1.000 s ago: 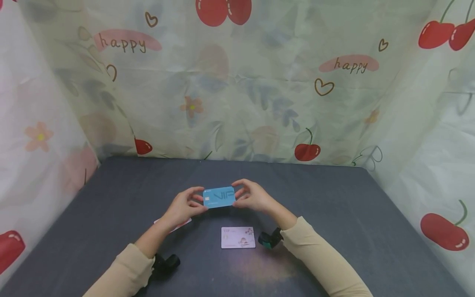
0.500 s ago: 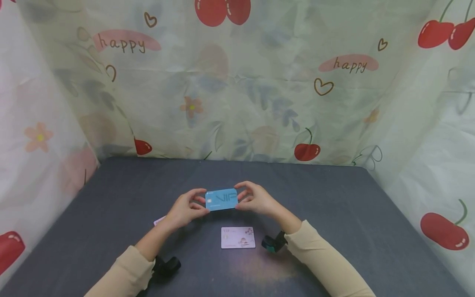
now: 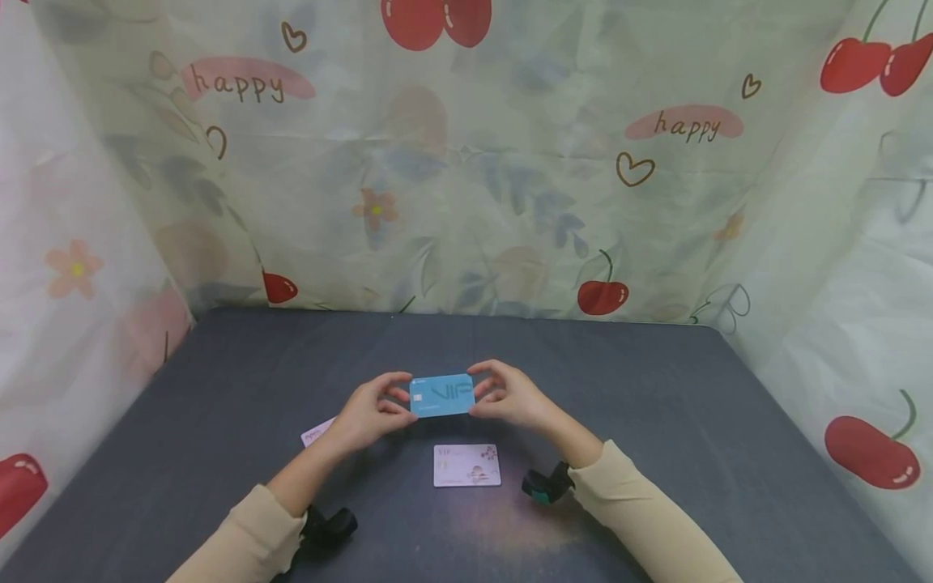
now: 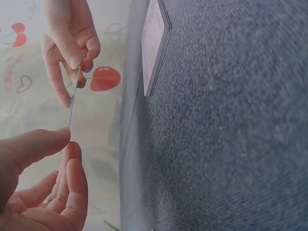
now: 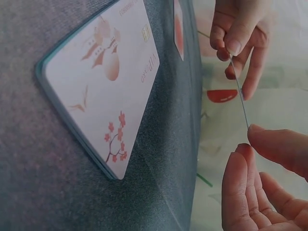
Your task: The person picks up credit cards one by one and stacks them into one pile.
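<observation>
A blue VIP card (image 3: pixel 441 396) is held up above the table, its printed face toward the head camera. My left hand (image 3: pixel 368 414) pinches its left end between thumb and fingertips. At the other end, my right hand (image 3: pixel 513 397) grips it the same way. Both wrist views show the card edge-on as a thin line. Below it lies a small stack of pale pink VIP cards (image 3: pixel 466 465); the layered edges of the stack (image 4: pixel 154 43) show in the left wrist view. Another pinkish card (image 3: pixel 317 431) lies farther left, partly hidden behind my left wrist.
The dark grey tabletop (image 3: pixel 619 380) reaches back to a patterned curtain (image 3: pixel 496 186) with cherries and "happy" lettering. Similar curtain sides stand left and right. Black wrist devices (image 3: pixel 328 528) hang under both forearms, the right device (image 3: pixel 548 483) close beside the card stack.
Both hands have shifted a little to the right and slightly nearer, carrying the blue card with them. The left card shows from behind the wrist at a different part. The stack has stayed put.
</observation>
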`<state>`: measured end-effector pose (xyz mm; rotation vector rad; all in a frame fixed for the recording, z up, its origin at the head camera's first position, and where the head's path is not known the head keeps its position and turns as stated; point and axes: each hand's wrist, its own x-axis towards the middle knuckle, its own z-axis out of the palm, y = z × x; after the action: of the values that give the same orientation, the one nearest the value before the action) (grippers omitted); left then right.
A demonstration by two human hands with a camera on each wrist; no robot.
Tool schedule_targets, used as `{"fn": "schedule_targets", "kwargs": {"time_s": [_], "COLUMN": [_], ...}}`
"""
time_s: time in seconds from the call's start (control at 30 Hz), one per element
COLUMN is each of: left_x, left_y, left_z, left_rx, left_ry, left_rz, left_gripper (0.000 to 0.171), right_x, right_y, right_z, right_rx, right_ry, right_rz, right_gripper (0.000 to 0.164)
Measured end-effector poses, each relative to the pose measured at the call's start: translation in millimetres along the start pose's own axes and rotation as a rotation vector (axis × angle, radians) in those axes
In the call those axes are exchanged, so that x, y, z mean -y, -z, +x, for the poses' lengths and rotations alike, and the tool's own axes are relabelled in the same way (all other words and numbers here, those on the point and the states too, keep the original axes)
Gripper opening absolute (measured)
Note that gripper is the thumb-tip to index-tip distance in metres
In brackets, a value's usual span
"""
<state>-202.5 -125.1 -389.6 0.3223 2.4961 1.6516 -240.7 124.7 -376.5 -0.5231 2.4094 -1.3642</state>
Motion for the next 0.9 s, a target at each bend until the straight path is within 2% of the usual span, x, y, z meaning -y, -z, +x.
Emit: {"fn": "schedule_targets", "kwargs": {"time_s": [0.13, 0.33, 0.9], "left_x": [-0.2, -3.0, -2.7], "left_y": [-1.6, -4.9, -9.0], "left_z": [0.1, -1.0, -6.4], "left_rx": [0.001, -0.005, 0.040], "left_ry": [0.005, 0.058, 0.006], "left_rz": [-0.004, -0.003, -0.018], "left_gripper": [0.059, 0.059, 0.059], "right_x": [0, -1, -6], "right_y": [0, 0, 0], "right_z": [-3, -7, -17], "right_rx": [-0.004, -0.015, -0.035], "right_ry": [0.004, 0.006, 0.006], "right_rz": [0.001, -0.005, 0.000], "right_gripper": [0.055, 0.054, 0.054]}}
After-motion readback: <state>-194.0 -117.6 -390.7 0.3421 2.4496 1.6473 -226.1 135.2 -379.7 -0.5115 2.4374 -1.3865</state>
